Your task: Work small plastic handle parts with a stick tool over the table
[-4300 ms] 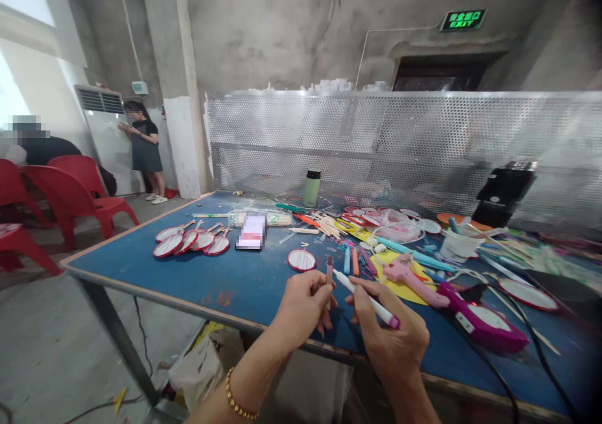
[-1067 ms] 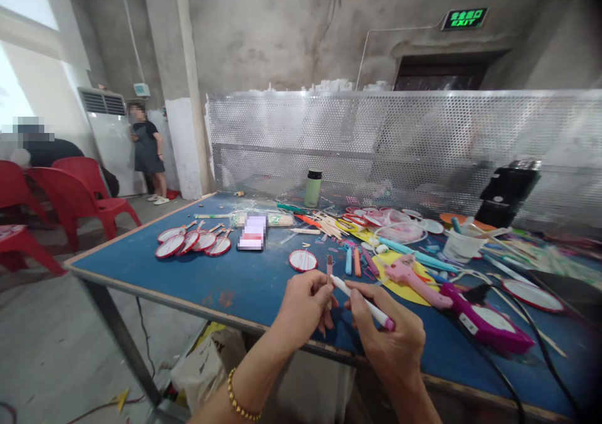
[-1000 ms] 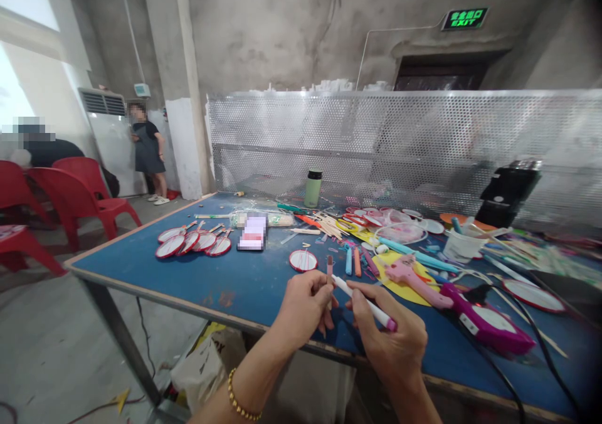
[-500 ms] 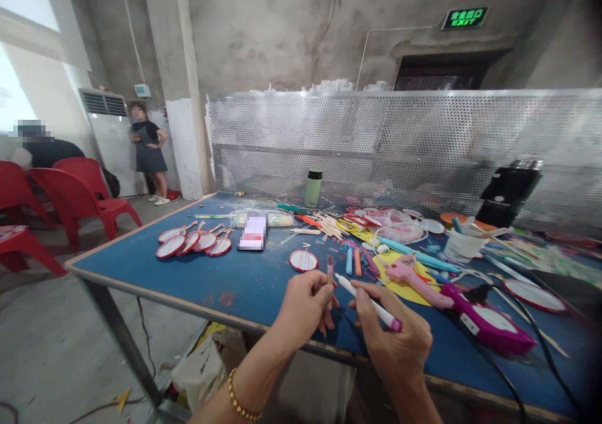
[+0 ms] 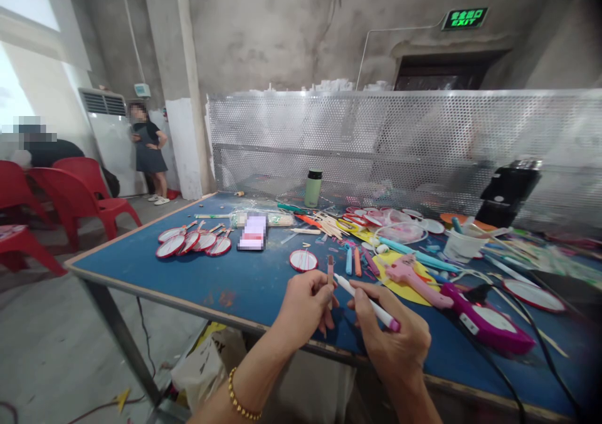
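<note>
My left hand (image 5: 303,305) pinches a small wooden stick (image 5: 330,268) and holds it upright over the near edge of the blue table (image 5: 188,273). My right hand (image 5: 390,336) grips a white marker with a pink end (image 5: 369,303), its tip touching the stick near my left fingers. A round red-rimmed paper disc (image 5: 303,260) lies just beyond my left hand.
Several small red-rimmed fans (image 5: 190,241) lie at the left. A pink glue gun (image 5: 414,278) and a purple one (image 5: 484,325) with black cords lie at the right. A green bottle (image 5: 311,188) stands by the perforated metal screen (image 5: 399,142). Red chairs (image 5: 70,198) and a standing person (image 5: 148,151) are at the left.
My hands keep almost the same pose; the marker tip shifts slightly against the stick. The person at the back left has turned and changed arm position.
</note>
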A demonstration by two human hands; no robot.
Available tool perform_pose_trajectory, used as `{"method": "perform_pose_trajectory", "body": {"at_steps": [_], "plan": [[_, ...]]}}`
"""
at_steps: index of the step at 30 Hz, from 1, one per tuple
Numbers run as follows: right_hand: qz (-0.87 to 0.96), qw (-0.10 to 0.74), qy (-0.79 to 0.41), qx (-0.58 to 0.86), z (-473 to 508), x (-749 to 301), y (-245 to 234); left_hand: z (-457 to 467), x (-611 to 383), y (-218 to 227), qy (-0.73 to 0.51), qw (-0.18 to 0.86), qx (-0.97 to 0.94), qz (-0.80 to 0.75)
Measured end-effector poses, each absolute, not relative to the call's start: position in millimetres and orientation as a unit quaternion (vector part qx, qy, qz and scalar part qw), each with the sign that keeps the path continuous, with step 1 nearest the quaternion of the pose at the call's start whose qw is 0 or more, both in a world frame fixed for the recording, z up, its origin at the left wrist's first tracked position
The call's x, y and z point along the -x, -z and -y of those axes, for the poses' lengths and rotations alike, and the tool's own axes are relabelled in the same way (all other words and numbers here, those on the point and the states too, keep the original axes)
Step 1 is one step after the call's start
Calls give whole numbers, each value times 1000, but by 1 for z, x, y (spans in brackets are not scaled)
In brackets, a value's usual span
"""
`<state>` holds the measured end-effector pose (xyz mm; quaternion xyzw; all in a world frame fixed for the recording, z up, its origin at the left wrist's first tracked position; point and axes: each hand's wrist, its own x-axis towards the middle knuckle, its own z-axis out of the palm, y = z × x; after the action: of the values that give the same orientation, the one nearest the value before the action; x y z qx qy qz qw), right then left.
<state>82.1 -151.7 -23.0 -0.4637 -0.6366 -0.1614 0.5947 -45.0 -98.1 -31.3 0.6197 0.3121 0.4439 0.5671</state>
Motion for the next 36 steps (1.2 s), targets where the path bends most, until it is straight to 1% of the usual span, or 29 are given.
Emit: {"method": "perform_pose_trajectory", "body": {"at_steps": [7, 14, 19, 28, 36], "plan": [[662, 583, 159, 443, 152, -80, 19, 99, 46, 29, -439, 567, -622, -313], [640, 596, 160, 458, 152, -81, 22, 100, 45, 31, -436, 567, -624, -315], [652, 588, 153, 453, 152, -81, 22, 100, 45, 31, -438, 564, -625, -316], [607, 609, 163, 484, 153, -84, 25, 100, 45, 31, -449, 573, -609, -315], [577, 612, 182, 509, 151, -87, 25, 99, 42, 36, -442, 541, -633, -335]]}}
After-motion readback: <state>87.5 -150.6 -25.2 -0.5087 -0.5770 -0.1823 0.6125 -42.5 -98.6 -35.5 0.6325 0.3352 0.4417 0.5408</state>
